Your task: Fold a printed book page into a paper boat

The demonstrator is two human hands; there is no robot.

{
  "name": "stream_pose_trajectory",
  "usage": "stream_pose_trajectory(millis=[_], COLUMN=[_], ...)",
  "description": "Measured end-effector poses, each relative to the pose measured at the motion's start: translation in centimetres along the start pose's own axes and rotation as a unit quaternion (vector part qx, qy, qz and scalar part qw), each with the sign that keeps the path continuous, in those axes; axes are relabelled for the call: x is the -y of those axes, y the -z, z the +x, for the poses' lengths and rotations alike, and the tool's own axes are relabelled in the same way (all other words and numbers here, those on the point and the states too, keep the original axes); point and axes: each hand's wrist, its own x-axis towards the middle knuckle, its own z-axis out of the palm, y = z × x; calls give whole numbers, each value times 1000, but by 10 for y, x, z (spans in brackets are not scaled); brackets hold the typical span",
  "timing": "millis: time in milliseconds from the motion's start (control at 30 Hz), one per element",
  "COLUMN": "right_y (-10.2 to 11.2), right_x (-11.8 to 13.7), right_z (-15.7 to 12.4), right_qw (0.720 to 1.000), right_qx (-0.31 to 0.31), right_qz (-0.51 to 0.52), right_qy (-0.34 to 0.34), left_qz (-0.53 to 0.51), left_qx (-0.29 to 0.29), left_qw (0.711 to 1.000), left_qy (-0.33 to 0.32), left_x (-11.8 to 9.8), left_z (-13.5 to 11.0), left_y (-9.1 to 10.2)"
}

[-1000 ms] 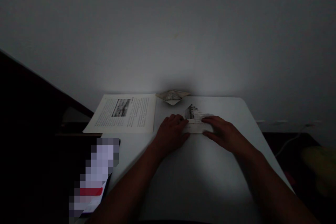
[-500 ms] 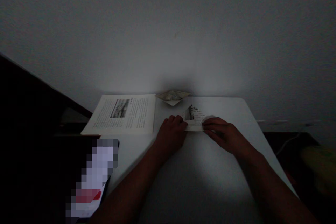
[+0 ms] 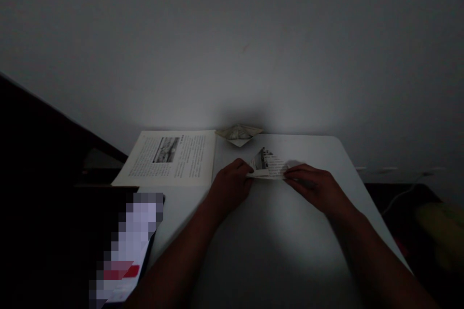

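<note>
A small folded sheet of printed paper (image 3: 270,164), peaked at the top with a dark picture on it, stands between my hands over the white table. My left hand (image 3: 234,183) pinches its lower left corner. At the lower right corner, the fingers of my right hand (image 3: 313,186) are closed on the same paper. A strip along its bottom edge is turned up, pale against the print. Just behind it, by the wall, sits a folded paper boat (image 3: 239,135), its two ends pointing left and right.
Printed pages (image 3: 197,159) lie at the table's back left, against the wall (image 3: 239,48). A phone (image 3: 134,246) with a lit, blurred screen is at the left front, beside my left forearm. The white table (image 3: 308,147) has a rounded back right corner. A cable (image 3: 397,195) runs beyond its right edge.
The paper's bottom edge has been turned up into a strip. My left hand has shifted slightly left and down; my right hand has moved a little to the right.
</note>
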Motion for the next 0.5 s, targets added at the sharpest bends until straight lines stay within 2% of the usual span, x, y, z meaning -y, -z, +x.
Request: stream_pose_trajectory(millis=[200, 367, 500], right_y=[2, 2, 3], right_x=[5, 5, 1], right_z=[1, -1, -2], right_qw=[1000, 999, 999], right_qx=[7, -39, -32], right_qz=[14, 18, 0], right_qy=[-18, -21, -2], left_qz=[-47, -60, -53], left_qx=[15, 56, 59], left_qw=[998, 996, 996], left_qy=[31, -20, -33], left_x=[4, 3, 5], left_z=[1, -1, -1], left_y=[5, 6, 6])
